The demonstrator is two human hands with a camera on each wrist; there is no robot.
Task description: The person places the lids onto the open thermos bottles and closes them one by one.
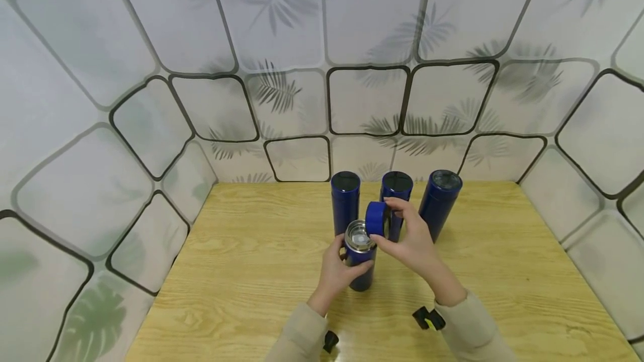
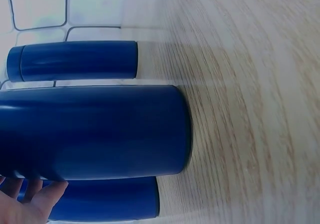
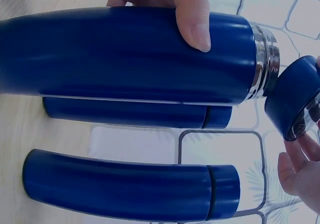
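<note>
My left hand (image 1: 336,271) grips a dark blue vacuum flask (image 1: 361,279), thumb along its near side and fingers round the left. Its steel mouth (image 3: 265,59) is uncovered, with bare metal threads showing. Beside that mouth, my right hand (image 1: 410,242) pinches a blue lid (image 1: 375,219) between thumb and fingers. The lid is tipped on its side; in the right wrist view its edge (image 3: 292,97) is close to the threads, and whether they touch I cannot tell. The left wrist view shows the flask's body (image 2: 95,129) near the table, with left-hand fingertips (image 2: 50,194) below it.
Behind the hands stand three more blue flasks with lids on: a left one (image 1: 345,200), a middle one (image 1: 397,183) partly hidden by the right hand, and a right one (image 1: 439,205). They stand on a wooden table (image 1: 251,272) against a patterned backdrop (image 1: 297,155).
</note>
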